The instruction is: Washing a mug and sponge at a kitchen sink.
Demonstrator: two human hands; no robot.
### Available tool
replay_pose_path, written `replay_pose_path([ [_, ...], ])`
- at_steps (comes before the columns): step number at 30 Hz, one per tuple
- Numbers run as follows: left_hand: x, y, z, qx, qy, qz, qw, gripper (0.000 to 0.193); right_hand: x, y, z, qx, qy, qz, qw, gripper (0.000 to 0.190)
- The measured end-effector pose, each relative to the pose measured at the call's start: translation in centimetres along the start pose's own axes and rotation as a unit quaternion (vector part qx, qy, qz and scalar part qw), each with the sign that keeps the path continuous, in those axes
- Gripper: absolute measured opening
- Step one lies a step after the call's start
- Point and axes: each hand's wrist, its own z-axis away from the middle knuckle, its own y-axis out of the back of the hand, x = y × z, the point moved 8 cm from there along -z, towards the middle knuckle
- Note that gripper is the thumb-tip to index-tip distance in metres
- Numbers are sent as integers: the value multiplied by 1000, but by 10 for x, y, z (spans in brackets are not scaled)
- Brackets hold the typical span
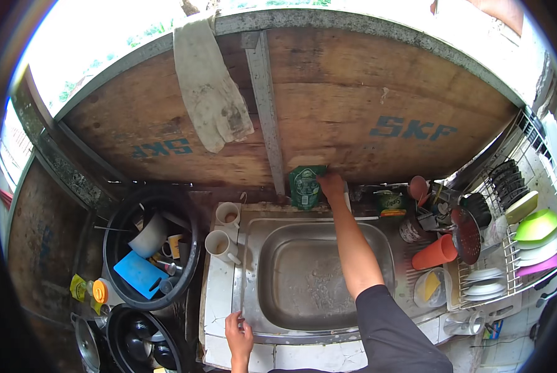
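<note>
My right hand (333, 185) reaches over the stainless steel sink (306, 279) to its far side, at the upper right edge of a green refill pouch (305, 187) that leans on the wooden wall. The fingers are partly hidden, so a grip on the pouch cannot be told. A pale object stands just right of this hand, mostly hidden. Near the sink's front left corner, my left hand (239, 333) rests on the white tiled edge with loosely curled fingers and nothing in it. Two white mugs (220, 245) with some liquid inside stand left of the sink.
On the left, a large black tub (192, 275) holds a blue cutting board (140, 274), a pot and mugs; a smaller black basin (115, 345) sits below. Rightward are an orange cup (434, 252), a clear tub with a yellow sponge (429, 286), and a wire dish rack (509, 275) with plates and bowls.
</note>
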Motion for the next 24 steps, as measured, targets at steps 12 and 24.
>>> replay_pose_path([
  [12,58,1,-40,-87,-107,131,982,29,-117,194,186,101,75,-231,965,13],
  [24,250,-222,206,-710,108,459,523,71,38,406,459,215,-204,-300,907,13],
])
